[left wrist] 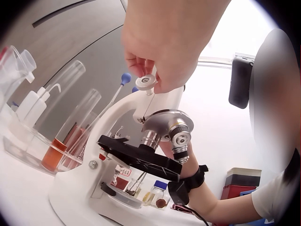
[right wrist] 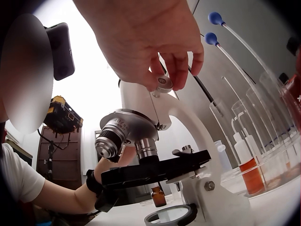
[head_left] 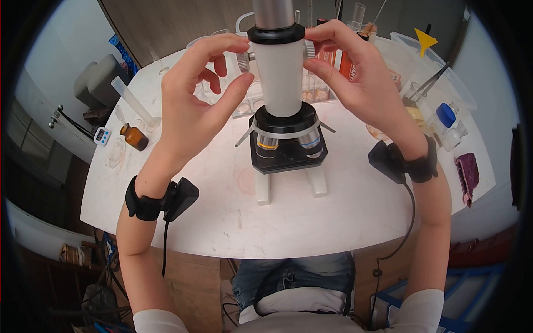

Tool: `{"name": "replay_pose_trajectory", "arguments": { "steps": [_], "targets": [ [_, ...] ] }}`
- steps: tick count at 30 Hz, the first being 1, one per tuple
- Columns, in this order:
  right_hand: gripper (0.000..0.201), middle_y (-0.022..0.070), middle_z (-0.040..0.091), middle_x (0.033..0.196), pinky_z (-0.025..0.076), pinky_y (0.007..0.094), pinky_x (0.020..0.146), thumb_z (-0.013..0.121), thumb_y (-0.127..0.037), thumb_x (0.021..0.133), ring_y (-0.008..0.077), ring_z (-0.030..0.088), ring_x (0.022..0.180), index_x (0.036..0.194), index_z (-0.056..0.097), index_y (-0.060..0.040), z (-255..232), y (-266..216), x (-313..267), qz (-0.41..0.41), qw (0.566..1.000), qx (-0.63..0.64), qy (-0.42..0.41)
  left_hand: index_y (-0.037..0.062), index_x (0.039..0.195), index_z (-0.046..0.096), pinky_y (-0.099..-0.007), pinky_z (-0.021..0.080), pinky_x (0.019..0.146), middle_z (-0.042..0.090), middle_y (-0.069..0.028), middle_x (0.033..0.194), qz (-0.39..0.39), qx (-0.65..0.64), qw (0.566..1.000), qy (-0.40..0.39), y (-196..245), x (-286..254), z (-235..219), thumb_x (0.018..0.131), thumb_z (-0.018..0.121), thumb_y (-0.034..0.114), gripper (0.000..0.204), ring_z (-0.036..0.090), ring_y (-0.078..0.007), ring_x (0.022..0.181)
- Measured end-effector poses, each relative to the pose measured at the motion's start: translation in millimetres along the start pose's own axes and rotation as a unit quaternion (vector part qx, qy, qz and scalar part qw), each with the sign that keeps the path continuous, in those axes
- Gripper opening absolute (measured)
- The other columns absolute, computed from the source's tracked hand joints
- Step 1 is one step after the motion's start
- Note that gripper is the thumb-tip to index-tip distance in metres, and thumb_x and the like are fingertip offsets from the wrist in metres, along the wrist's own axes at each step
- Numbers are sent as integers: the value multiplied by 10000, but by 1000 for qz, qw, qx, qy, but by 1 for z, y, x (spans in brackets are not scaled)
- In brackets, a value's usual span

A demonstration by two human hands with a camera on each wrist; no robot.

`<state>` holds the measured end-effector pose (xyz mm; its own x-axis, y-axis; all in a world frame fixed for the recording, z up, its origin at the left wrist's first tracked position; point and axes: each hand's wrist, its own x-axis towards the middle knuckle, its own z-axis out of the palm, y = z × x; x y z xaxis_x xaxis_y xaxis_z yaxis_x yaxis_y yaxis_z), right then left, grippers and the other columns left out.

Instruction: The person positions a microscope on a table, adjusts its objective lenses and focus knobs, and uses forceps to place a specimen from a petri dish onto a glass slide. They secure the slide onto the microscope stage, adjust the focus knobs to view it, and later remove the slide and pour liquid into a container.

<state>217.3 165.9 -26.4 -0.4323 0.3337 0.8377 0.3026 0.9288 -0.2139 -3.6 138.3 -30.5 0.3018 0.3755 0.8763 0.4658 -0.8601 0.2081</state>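
A white microscope [head_left: 280, 77] stands upright in front of me, its tube rising between my hands. My left hand [head_left: 191, 97] holds the left focus knob [head_left: 242, 62] between thumb and index finger, the other fingers loosely bent. On the opposite side, my right hand [head_left: 363, 83] pinches the right focus knob [head_left: 310, 50]. Both wrist views show fingertips right at the knobs. Below the tube, the objective lenses [right wrist: 112, 139] hang from the round nosepiece [left wrist: 167, 121] over the black stage [left wrist: 138, 157]. A round mirror [right wrist: 170, 214] sits under the stage.
A brown bottle [head_left: 134, 137], a timer [head_left: 101, 136] and a glass cylinder [head_left: 130, 101] are at the left. To the right are a blue-capped jar [head_left: 445, 115], tweezers [head_left: 430, 83] and a purple cloth [head_left: 467, 176]. Behind the microscope stand several tubes, one with orange liquid [right wrist: 251, 176].
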Motion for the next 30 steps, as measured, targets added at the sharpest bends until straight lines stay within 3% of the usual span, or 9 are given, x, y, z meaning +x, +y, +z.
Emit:
{"name": "replay_pose_trajectory", "arguments": {
  "steps": [4,14,16,20,22,28,30],
  "targets": [
    [235,110,617,868,441,294,695,616,-130,802,194,598,817,991,554,-4,-2,-1,0,6,1000,-2,-9,75,1038,584,-173,398,508,604,-27,1033,-23,-24,999,-15,-2,-2,-1,728,653,45,319,503,-68,693],
    [286,112,616,852,444,286,716,608,-166,811,192,598,818,1038,544,-5,2,6,-1,-24,999,16,14,59,1021,589,-187,401,532,604,-38,979,17,33,999,-10,-5,2,1,711,671,5,325,482,-88,619],
    [287,120,618,860,444,287,725,590,-169,823,198,596,809,1045,538,6,-1,4,0,30,999,25,-23,48,1018,592,-199,399,555,608,-35,920,-7,20,999,-29,-5,4,0,731,664,25,297,465,-84,591],
    [277,124,622,869,442,292,720,556,-192,847,196,596,799,1031,543,15,3,7,0,47,997,58,-20,35,1037,589,-202,400,590,610,-39,855,-46,30,997,-45,-6,2,-2,769,648,66,277,466,-77,600],
    [278,126,625,873,442,293,713,510,-224,881,198,598,789,1006,555,20,3,7,1,82,994,68,-37,13,1056,581,-192,409,632,607,-51,806,-80,-32,996,-37,-6,3,-1,827,608,138,262,493,-66,637],
    [317,116,613,811,442,286,707,474,-272,908,201,593,751,991,563,20,4,9,2,143,985,71,-66,-13,1045,582,-183,421,705,618,-46,833,-163,-124,976,-71,-7,6,-3,876,558,239,305,544,-73,733],
    [329,112,606,804,441,283,711,473,-287,907,196,588,754,993,564,18,-3,1,7,161,981,63,-83,-15,1032,588,-175,409,665,613,-35,821,-180,-144,970,-75,-6,8,-4,878,554,249,308,520,-62,700]
  ]
}}
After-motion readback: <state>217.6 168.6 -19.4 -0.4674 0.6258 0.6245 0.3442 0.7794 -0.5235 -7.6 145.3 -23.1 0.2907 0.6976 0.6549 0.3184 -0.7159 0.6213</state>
